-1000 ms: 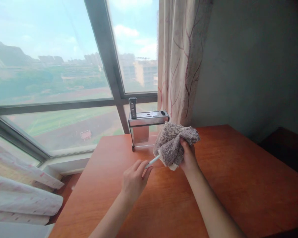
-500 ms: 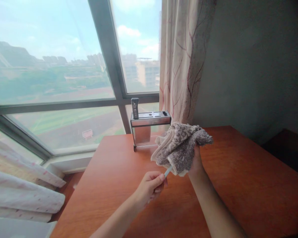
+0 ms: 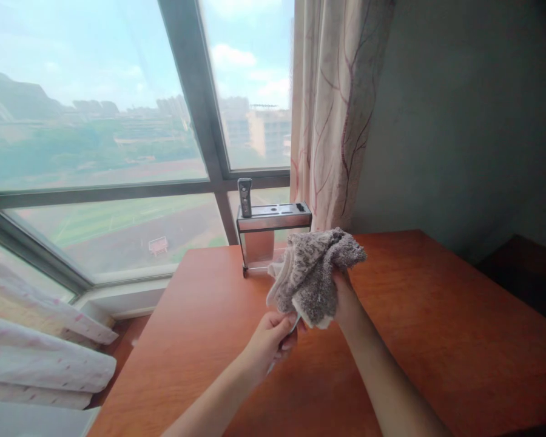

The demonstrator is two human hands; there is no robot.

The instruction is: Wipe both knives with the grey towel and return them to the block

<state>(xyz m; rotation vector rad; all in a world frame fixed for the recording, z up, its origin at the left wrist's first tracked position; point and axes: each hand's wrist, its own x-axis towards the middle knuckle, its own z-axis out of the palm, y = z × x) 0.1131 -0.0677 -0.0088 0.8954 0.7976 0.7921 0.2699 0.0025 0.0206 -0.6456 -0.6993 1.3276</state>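
Observation:
My left hand (image 3: 273, 340) is closed around a thin pale handle (image 3: 295, 321), and a bit of it shows past the underside of my fist. The handle's upper end runs into a bunched grey-and-white towel (image 3: 312, 273), so whatever it belongs to is hidden there. My right hand (image 3: 343, 297) grips that towel from its right side, the fingers mostly covered by the fabric. Behind the towel, a clear-sided holder with a metallic top (image 3: 275, 220) stands on the table, and a dark grey handle (image 3: 244, 197) sticks up from its left end.
The reddish-brown wooden table (image 3: 200, 291) spans the space beneath my hands. Large windows (image 3: 95, 121) rise behind it on the left. A patterned curtain (image 3: 327, 109) hangs at the back, beside a dark wall (image 3: 459, 121). More curtain fabric (image 3: 40, 352) bulges at lower left.
My right hand and the towel have shifted left and slightly down, closer to my left hand. Less of the pale handle shows between my left hand and the towel, and some shows below the fist.

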